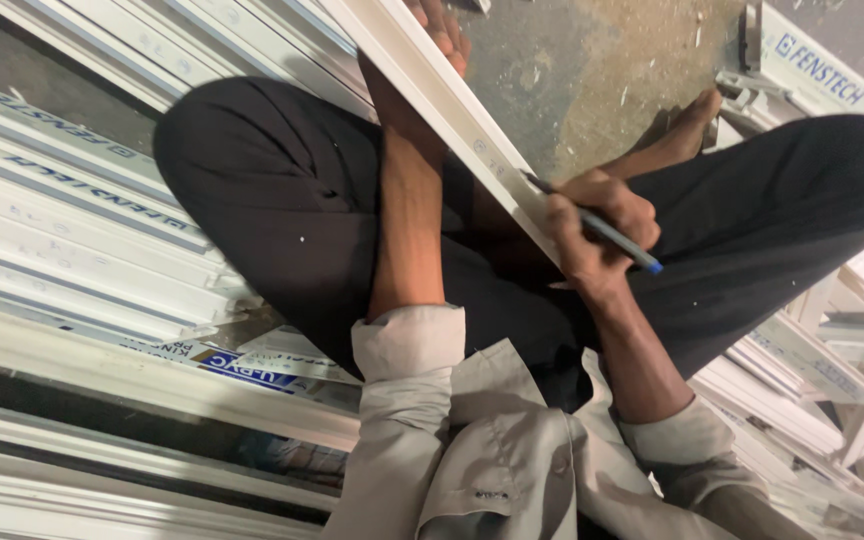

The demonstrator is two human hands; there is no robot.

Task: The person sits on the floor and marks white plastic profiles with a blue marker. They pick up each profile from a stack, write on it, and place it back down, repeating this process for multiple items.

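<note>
- The white profile strip lies slantwise across the person's lap, from the top middle of the view down to the right hand
- It looks stiff and light, with a smooth surface that may slip; its long narrow shape probably makes it swing easily, so holding it near the middle seems the safest
- The right hand is closed around a dark pen with blue cap, the tip touching the strip's lower edge
- The left hand reaches up behind the strip near the top; how far its fingers are closed cannot be told
- The person sits with knees apart in dark trousers
- Stacked white profiles crowd the left side, and more frames the right
- The bare concrete floor ahead gives the only open room
</note>
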